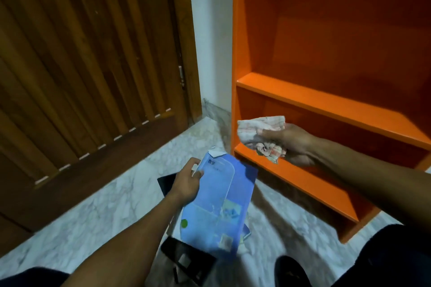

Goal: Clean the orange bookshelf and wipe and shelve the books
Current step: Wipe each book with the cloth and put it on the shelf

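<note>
My left hand grips the left edge of a light blue book and holds it above the floor, front cover up. My right hand clutches a crumpled pale checked cloth in front of the orange bookshelf, level with its lower compartments. The shelves in view hold no books. Under the blue book lie darker books: one dark cover pokes out behind my left hand, and a black one lies near my knees.
A brown slatted wooden door fills the left side. A strip of white wall separates it from the shelf. The floor is pale marble tile. My dark-trousered knees frame the bottom corners.
</note>
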Demonstrator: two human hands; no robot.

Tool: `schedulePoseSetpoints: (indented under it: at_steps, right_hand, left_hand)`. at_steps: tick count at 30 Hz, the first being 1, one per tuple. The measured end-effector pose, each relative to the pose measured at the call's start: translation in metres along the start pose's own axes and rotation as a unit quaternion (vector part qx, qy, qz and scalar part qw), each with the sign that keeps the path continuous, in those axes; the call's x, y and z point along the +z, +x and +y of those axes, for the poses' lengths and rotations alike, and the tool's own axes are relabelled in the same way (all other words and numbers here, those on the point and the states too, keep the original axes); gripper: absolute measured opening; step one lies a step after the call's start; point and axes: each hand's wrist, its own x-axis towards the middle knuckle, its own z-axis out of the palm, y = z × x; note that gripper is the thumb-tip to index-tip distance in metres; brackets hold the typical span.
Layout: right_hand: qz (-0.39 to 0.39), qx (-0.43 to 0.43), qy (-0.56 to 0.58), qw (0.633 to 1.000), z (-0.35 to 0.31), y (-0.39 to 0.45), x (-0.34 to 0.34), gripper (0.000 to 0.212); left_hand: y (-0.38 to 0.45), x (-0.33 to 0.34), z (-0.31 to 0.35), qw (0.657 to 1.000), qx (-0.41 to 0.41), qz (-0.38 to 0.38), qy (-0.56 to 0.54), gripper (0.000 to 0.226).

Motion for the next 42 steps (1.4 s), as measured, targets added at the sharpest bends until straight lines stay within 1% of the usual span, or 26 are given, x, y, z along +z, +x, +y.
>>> schedulePoseSetpoints:
  at_steps: [2, 4, 5, 6, 8, 9, 10, 12, 13, 15, 17, 18, 20, 21, 23, 24, 25, 28, 30, 33, 35, 37, 38, 39, 40, 42]
  right_hand:
    - [0.048, -0.030, -0.026, 0.998, -0.004, -0.002, 0.001, 0.036]
    - [0.082, -0.080, -0.074, 0.991, -0.009, -0.006, 0.002, 0.024]
    - [0.087, -0.120, -0.099, 0.984, -0.012, -0.009, 0.004, 0.017]
    - [0.087, -0.173, -0.122, 0.974, -0.016, -0.012, 0.007, 0.015]
    - [0.077, -0.294, -0.170, 0.937, -0.026, -0.018, 0.016, 0.032]
    - [0.084, -0.345, -0.198, 0.913, -0.029, -0.016, 0.018, 0.037]
    - [0.105, -0.384, -0.220, 0.891, -0.032, -0.011, 0.019, 0.035]
    - [0.156, -0.422, -0.260, 0.854, -0.036, 0.004, 0.020, 0.030]
    - [0.160, -0.426, -0.298, 0.839, -0.036, 0.011, 0.021, 0.035]
    - [0.129, -0.417, -0.386, 0.812, -0.029, 0.023, 0.024, 0.057]
    - [0.081, -0.387, -0.439, 0.807, -0.020, 0.025, 0.027, 0.071]
    - [0.054, -0.384, -0.456, 0.801, -0.014, 0.026, 0.027, 0.073]
    - [0.002, -0.405, -0.480, 0.778, -0.001, 0.024, 0.026, 0.065]
    - [-0.025, -0.420, -0.496, 0.759, 0.005, 0.022, 0.026, 0.058]
    - [-0.080, -0.461, -0.536, 0.703, 0.018, 0.021, 0.025, 0.043]
    - [-0.106, -0.476, -0.546, 0.681, 0.024, 0.019, 0.023, 0.039]
    - [-0.128, -0.483, -0.552, 0.668, 0.029, 0.016, 0.022, 0.039]
    - [-0.181, -0.495, -0.562, 0.638, 0.045, 0.005, 0.020, 0.056]
    - [-0.223, -0.492, -0.571, 0.618, 0.058, -0.002, 0.022, 0.057]
    - [-0.258, -0.478, -0.576, 0.610, 0.068, -0.012, 0.029, 0.060]
    - [-0.258, -0.481, -0.561, 0.623, 0.065, -0.017, 0.038, 0.050]
    - [-0.237, -0.488, -0.516, 0.663, 0.052, -0.019, 0.045, 0.049]
    - [-0.207, -0.496, -0.487, 0.688, 0.044, -0.016, 0.048, 0.048]
    - [-0.166, -0.505, -0.460, 0.711, 0.037, -0.011, 0.049, 0.041]
    - [-0.117, -0.506, -0.433, 0.737, 0.029, -0.002, 0.051, 0.039]
    - [-0.027, -0.467, -0.371, 0.802, 0.008, 0.016, 0.056, 0.061]
  left_hand:
    - [0.000, -0.021, 0.032, 0.998, 0.006, 0.017, -0.060, 0.019]
    - [-0.001, -0.042, 0.067, 0.993, 0.017, 0.038, -0.115, 0.013]
    - [-0.003, -0.051, 0.084, 0.989, 0.026, 0.046, -0.139, 0.010]
    - [-0.003, -0.059, 0.098, 0.986, 0.032, 0.051, -0.157, 0.010]
    - [-0.002, -0.072, 0.122, 0.980, 0.037, 0.061, -0.188, 0.010]
    - [-0.002, -0.075, 0.132, 0.976, 0.038, 0.064, -0.203, 0.010]
    - [-0.001, -0.077, 0.139, 0.973, 0.035, 0.062, -0.219, 0.010]
    - [-0.002, -0.076, 0.148, 0.965, 0.021, 0.051, -0.256, 0.011]
    - [-0.003, -0.074, 0.150, 0.961, 0.014, 0.046, -0.272, 0.011]
    - [-0.003, -0.068, 0.150, 0.955, 0.009, 0.046, -0.294, 0.010]
    - [0.002, -0.064, 0.151, 0.946, 0.009, 0.067, -0.317, 0.009]
    - [0.007, -0.064, 0.150, 0.941, 0.013, 0.088, -0.326, 0.008]
    - [0.016, -0.066, 0.147, 0.932, 0.019, 0.124, -0.340, 0.008]
    - [0.020, -0.069, 0.146, 0.926, 0.015, 0.133, -0.352, 0.010]
    - [0.026, -0.073, 0.142, 0.913, 0.002, 0.145, -0.381, 0.013]
    - [0.029, -0.076, 0.140, 0.908, -0.003, 0.152, -0.391, 0.012]
    - [0.030, -0.079, 0.139, 0.904, -0.007, 0.158, -0.396, 0.010]
    - [0.030, -0.087, 0.135, 0.900, -0.025, 0.158, -0.406, 0.008]
    - [0.029, -0.091, 0.131, 0.901, -0.030, 0.162, -0.401, 0.010]
    - [0.025, -0.096, 0.125, 0.910, -0.033, 0.176, -0.374, 0.017]
    - [0.022, -0.097, 0.122, 0.913, -0.030, 0.182, -0.363, 0.018]
    - [0.019, -0.097, 0.121, 0.914, -0.029, 0.176, -0.364, 0.016]
    - [0.017, -0.097, 0.121, 0.914, -0.026, 0.172, -0.366, 0.014]
    - [0.014, -0.096, 0.122, 0.915, -0.023, 0.167, -0.366, 0.013]
    - [0.013, -0.094, 0.122, 0.917, -0.020, 0.163, -0.364, 0.012]
    - [0.009, -0.089, 0.123, 0.920, -0.012, 0.147, -0.364, 0.012]
